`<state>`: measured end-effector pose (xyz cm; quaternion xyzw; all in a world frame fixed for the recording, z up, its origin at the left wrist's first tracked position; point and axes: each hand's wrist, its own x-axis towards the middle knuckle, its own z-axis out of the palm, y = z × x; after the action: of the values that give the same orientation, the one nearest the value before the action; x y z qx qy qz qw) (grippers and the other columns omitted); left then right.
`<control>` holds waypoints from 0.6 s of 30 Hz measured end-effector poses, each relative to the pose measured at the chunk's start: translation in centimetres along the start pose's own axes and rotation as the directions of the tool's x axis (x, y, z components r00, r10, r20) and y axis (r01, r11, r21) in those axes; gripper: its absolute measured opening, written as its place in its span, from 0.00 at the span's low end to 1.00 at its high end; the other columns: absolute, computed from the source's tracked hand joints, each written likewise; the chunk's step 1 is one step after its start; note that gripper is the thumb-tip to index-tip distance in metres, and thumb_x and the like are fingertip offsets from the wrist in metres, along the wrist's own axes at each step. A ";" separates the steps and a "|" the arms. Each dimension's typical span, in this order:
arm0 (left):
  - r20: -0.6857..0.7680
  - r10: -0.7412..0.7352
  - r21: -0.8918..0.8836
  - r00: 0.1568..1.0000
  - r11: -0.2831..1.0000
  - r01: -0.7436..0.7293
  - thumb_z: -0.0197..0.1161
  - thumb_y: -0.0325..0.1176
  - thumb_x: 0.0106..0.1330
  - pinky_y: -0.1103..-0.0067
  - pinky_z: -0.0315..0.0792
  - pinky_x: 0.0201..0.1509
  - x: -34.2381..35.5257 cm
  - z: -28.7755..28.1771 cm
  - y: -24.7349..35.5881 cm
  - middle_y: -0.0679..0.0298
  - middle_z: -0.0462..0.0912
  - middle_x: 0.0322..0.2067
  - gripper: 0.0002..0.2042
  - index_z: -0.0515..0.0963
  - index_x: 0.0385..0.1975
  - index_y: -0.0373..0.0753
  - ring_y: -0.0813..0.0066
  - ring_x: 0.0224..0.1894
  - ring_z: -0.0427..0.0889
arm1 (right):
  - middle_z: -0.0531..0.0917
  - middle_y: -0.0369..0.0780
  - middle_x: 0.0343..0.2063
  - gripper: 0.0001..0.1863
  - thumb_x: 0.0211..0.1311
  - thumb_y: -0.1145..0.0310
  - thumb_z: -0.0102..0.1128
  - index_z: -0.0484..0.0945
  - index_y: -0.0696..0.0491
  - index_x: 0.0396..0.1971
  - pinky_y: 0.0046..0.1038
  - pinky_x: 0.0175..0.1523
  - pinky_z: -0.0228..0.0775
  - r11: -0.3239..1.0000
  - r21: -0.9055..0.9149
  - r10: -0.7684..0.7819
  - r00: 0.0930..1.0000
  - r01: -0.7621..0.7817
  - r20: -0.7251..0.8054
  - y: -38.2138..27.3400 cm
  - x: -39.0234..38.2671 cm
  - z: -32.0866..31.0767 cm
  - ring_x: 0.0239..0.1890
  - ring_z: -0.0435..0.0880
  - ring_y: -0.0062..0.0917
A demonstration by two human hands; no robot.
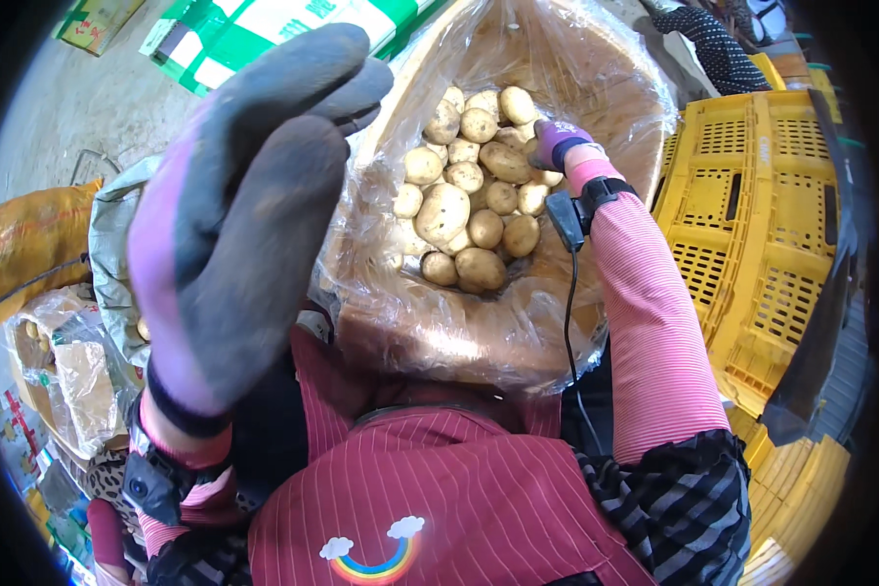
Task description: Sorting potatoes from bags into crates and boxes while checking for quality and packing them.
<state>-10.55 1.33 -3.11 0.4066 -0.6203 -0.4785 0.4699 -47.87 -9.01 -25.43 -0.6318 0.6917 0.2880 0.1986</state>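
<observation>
My left hand [245, 225], in a grey and purple glove, is raised left of a cardboard box [625, 78] lined with clear plastic, its fingers stretched out and holding nothing. In the box lie several pale potatoes [442, 213] of different sizes, some speckled with dirt. My right hand [554, 145], gloved in purple and grey, reaches into the box at the right side of the potatoes; its fingertips are mostly hidden, and I cannot tell whether it grips one.
Stacked yellow plastic crates [742, 244] stand at the right. A green and white carton [200, 49] is behind at upper left. An orange sack [24, 234], a pale sack [112, 234] and a plastic-covered carton [83, 391] sit at the left. Dark dotted fabric [703, 49] shows at upper right.
</observation>
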 end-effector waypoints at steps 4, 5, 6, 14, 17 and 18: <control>0.032 -0.020 -0.041 0.999 0.999 0.022 0.49 0.32 0.77 0.72 0.71 0.63 0.0 -0.6 0.6 0.48 0.80 0.56 0.20 0.70 0.63 0.27 0.63 0.58 0.79 | 0.83 0.49 0.53 0.32 0.58 0.47 0.61 0.78 0.51 0.58 0.38 0.62 0.72 0.939 0.297 -0.232 0.957 0.173 0.175 -2.5 -3.7 -1.9 0.57 0.81 0.42; 0.031 -0.010 -0.033 0.999 0.999 0.011 0.51 0.31 0.76 0.74 0.71 0.62 0.3 -0.4 0.0 0.49 0.80 0.55 0.19 0.71 0.62 0.27 0.65 0.58 0.80 | 0.83 0.49 0.53 0.32 0.59 0.46 0.61 0.77 0.51 0.59 0.38 0.62 0.73 0.941 0.246 -0.259 0.962 0.230 0.090 -2.7 -5.3 -1.3 0.57 0.82 0.43; 0.025 -0.005 -0.012 1.000 1.000 0.006 0.52 0.31 0.76 0.75 0.72 0.61 0.5 -0.3 -0.3 0.50 0.81 0.55 0.19 0.72 0.62 0.27 0.67 0.58 0.80 | 0.83 0.50 0.53 0.33 0.60 0.45 0.60 0.76 0.51 0.60 0.38 0.61 0.73 0.954 0.178 -0.256 0.964 0.239 0.073 -3.8 -7.2 -1.1 0.56 0.82 0.43; 0.042 -0.026 0.052 0.999 0.998 0.023 0.56 0.33 0.76 0.77 0.71 0.63 1.7 -2.0 -2.7 0.55 0.79 0.58 0.20 0.71 0.63 0.29 0.70 0.61 0.78 | 0.85 0.53 0.43 0.25 0.65 0.51 0.56 0.76 0.47 0.58 0.42 0.54 0.76 0.781 0.337 -0.539 0.840 0.526 -0.064 -13.2 -21.7 1.7 0.47 0.85 0.47; 0.045 -0.020 -0.012 0.999 1.000 0.021 0.57 0.32 0.76 0.76 0.71 0.64 2.1 -2.3 -3.9 0.56 0.77 0.59 0.19 0.71 0.63 0.29 0.69 0.61 0.78 | 0.85 0.53 0.41 0.25 0.68 0.51 0.55 0.75 0.50 0.58 0.44 0.50 0.77 0.782 0.289 -0.541 0.832 0.552 -0.126 -13.2 -24.7 2.4 0.43 0.85 0.49; 0.023 -0.015 -0.007 1.000 1.000 0.015 0.57 0.32 0.75 0.77 0.70 0.65 2.1 -2.2 -4.0 0.57 0.79 0.57 0.19 0.72 0.61 0.30 0.70 0.60 0.78 | 0.85 0.53 0.41 0.26 0.68 0.50 0.55 0.74 0.52 0.59 0.44 0.49 0.77 0.755 0.310 -0.515 0.816 0.577 -0.263 -12.6 -25.2 3.3 0.43 0.85 0.48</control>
<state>-8.65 -2.04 -6.42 0.4043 -0.6207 -0.4889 0.4606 -32.58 11.84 -13.66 -0.7773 0.5319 0.0272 0.3349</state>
